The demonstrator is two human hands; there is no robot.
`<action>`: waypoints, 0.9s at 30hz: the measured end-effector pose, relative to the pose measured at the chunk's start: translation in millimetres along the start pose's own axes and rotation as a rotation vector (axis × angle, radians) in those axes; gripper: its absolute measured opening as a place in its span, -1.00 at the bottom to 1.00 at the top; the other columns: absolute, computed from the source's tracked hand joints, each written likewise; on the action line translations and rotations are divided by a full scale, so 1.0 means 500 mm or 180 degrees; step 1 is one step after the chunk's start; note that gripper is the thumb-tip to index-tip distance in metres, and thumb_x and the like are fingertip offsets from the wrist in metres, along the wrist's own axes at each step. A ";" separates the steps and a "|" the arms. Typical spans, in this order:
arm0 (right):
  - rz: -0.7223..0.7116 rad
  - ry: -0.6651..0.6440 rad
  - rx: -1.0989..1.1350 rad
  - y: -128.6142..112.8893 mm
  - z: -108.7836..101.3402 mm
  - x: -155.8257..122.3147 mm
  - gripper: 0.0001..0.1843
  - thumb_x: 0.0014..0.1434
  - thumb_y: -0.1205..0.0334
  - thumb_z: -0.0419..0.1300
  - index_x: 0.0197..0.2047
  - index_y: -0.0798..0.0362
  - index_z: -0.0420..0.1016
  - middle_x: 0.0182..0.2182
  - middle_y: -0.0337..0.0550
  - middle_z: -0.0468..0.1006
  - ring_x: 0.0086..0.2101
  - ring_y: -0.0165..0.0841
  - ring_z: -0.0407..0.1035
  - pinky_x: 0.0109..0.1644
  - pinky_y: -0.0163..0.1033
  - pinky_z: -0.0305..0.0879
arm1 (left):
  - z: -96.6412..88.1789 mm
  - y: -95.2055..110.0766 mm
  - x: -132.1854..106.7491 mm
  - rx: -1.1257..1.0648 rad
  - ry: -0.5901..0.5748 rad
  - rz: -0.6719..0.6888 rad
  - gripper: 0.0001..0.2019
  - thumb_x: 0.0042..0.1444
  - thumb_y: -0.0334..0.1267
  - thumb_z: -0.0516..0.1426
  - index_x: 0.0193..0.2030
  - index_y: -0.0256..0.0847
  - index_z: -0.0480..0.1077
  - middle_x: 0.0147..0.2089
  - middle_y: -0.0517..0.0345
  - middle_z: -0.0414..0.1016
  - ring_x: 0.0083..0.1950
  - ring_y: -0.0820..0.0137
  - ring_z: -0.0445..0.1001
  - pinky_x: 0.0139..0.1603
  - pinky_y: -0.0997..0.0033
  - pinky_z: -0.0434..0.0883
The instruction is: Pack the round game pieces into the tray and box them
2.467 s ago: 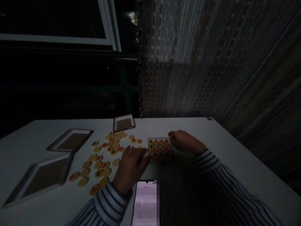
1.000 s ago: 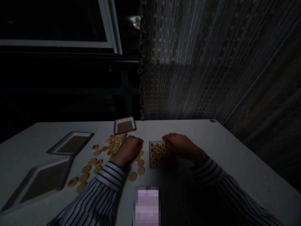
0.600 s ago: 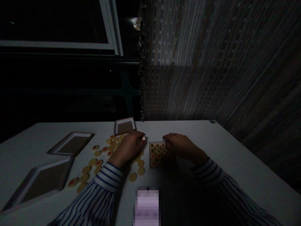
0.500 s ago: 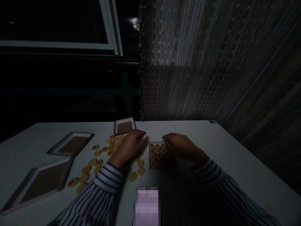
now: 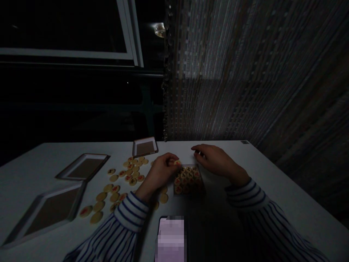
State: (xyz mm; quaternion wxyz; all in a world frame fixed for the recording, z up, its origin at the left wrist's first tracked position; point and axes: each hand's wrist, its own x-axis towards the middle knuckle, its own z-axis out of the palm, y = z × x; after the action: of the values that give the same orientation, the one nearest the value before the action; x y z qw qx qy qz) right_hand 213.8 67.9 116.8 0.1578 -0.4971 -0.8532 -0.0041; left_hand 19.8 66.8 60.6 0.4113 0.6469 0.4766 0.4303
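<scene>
Between the thumb and fingers of my left hand (image 5: 160,171) is a round xiangqi piece (image 5: 177,163) with a red mark. It is held at the far left corner of a small square box (image 5: 202,182), in which rows of pieces with red and black characters lie face up. My right hand (image 5: 218,162) hovers just beyond the box's far right corner, its fingers apart and nothing visible in them. Loose xiangqi pieces (image 5: 132,171) lie scattered left of my left hand, some face up and some blank side up.
Three shallow trays or lids lie on the white table (image 5: 272,203): a small one (image 5: 145,147) at the back, another (image 5: 83,166) farther left and a larger one (image 5: 49,211) at the near left. A phone (image 5: 171,236) lies in front of me. A bead curtain (image 5: 218,72) hangs behind.
My left hand has moved right with the piece, from beside the box to its far left corner. My right hand has drawn slightly right and away, uncovering the box's right side.
</scene>
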 end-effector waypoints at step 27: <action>-0.0158 -0.0259 0.0021 -0.001 0.031 -0.003 -0.64 0.15 0.23 -0.08 -0.02 0.06 0.35 -0.10 -0.09 0.46 -0.12 -0.30 0.32 -0.06 -0.23 0.17 | 0.047 -0.004 -0.009 -0.0212 0.0387 -0.0308 -0.84 -0.07 -0.24 0.14 -0.38 -0.28 0.46 -0.39 0.09 0.52 -0.35 0.40 0.46 -0.34 0.46 0.36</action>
State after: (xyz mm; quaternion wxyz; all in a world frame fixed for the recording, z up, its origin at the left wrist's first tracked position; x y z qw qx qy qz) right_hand 210.1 69.0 101.6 0.1245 -0.4750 -0.8710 0.0149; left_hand 40.6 60.1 51.1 0.4233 0.5818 0.5168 0.4639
